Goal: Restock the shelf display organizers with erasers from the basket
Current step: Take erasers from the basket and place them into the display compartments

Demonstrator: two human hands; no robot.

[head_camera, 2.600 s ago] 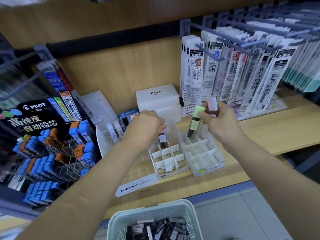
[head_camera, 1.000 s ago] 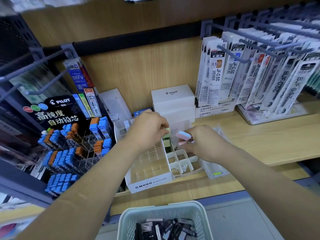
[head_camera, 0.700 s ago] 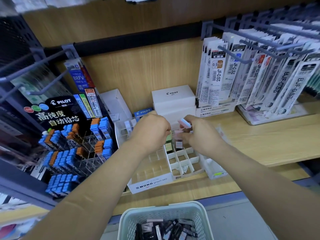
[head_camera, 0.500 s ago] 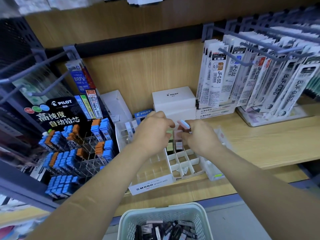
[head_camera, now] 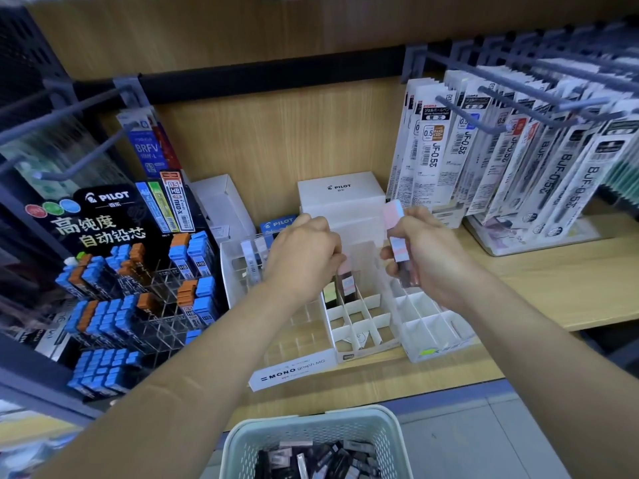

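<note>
My left hand (head_camera: 304,259) is curled over the back row of the middle white gridded organizer (head_camera: 359,337), fingertips on a pink-topped eraser (head_camera: 346,283) standing in a cell. A green eraser (head_camera: 330,294) stands in the cell to its left. My right hand (head_camera: 423,252) grips a pink stick eraser (head_camera: 397,242) upright above the right-hand organizer (head_camera: 437,331), whose visible cells hold nothing. A pale green basket (head_camera: 311,430) holding several dark-sleeved erasers sits at the bottom edge.
A clear MONO graph organizer (head_camera: 287,371) stands left of the middle one. White Pilot boxes (head_camera: 340,198) sit behind. A Pilot lead display (head_camera: 131,281) fills the left; refill packs (head_camera: 511,160) hang from hooks at the right. Bare wooden shelf (head_camera: 560,285) lies to the right.
My right hand has lifted back from the middle organizer with one pink eraser, moving right. The pink-topped eraser now stands beside the green one under my left hand.
</note>
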